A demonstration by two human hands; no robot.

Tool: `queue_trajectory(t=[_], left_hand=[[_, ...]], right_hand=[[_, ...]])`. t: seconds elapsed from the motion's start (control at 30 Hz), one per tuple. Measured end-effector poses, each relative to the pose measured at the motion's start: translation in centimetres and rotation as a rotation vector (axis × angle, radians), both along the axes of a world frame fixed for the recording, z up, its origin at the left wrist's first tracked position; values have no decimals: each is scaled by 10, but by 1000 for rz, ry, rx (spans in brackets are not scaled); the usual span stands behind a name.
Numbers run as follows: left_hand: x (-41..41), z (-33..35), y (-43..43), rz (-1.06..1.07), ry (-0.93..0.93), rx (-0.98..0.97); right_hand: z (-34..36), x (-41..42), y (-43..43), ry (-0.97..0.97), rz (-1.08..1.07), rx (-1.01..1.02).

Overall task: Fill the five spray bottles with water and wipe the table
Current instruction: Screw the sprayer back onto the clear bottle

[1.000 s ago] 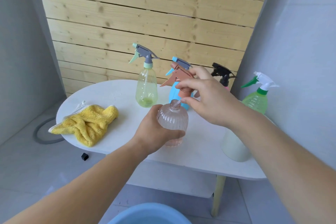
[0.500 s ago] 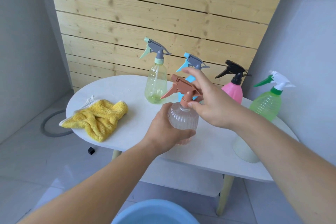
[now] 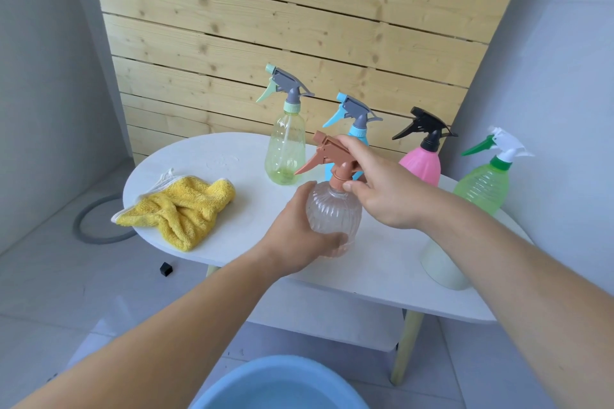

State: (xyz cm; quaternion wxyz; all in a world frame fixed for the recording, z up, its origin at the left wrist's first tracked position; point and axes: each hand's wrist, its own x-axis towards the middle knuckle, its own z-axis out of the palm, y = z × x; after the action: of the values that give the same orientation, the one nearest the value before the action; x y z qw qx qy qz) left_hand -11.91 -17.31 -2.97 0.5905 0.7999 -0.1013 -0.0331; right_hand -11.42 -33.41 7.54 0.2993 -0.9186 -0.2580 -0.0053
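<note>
A clear ribbed spray bottle stands on the white oval table. My left hand grips its body. My right hand holds its brown trigger head, which sits on the bottle's neck. Behind stand a yellow-green bottle, a blue bottle partly hidden by my hand, a pink bottle with a black head, and a green bottle with a white and green head. A yellow cloth lies on the table's left part.
A pale cream cup stands at the table's right front, partly behind my right arm. A blue basin sits on the floor below me. A grey hose and a small black block lie on the floor at left. Wood panelling backs the table.
The brown trigger head came down from above the open neck onto the clear bottle. My right hand stays on it. The view has tilted, showing more of the pink and green bottles.
</note>
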Motion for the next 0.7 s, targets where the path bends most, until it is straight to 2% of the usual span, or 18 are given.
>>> queue_trajectory(t=[0.27,0.47,0.7], left_hand=[[-3,2,1,28,-43,13],[-2,0,1,48,-40,11],[-2,0,1,53,-43,30]], right_hand=[[-9,3,8,-186,-82,-111],[-10,1,5,-14,-76,54],[-10,3,7,-62,-78,16]])
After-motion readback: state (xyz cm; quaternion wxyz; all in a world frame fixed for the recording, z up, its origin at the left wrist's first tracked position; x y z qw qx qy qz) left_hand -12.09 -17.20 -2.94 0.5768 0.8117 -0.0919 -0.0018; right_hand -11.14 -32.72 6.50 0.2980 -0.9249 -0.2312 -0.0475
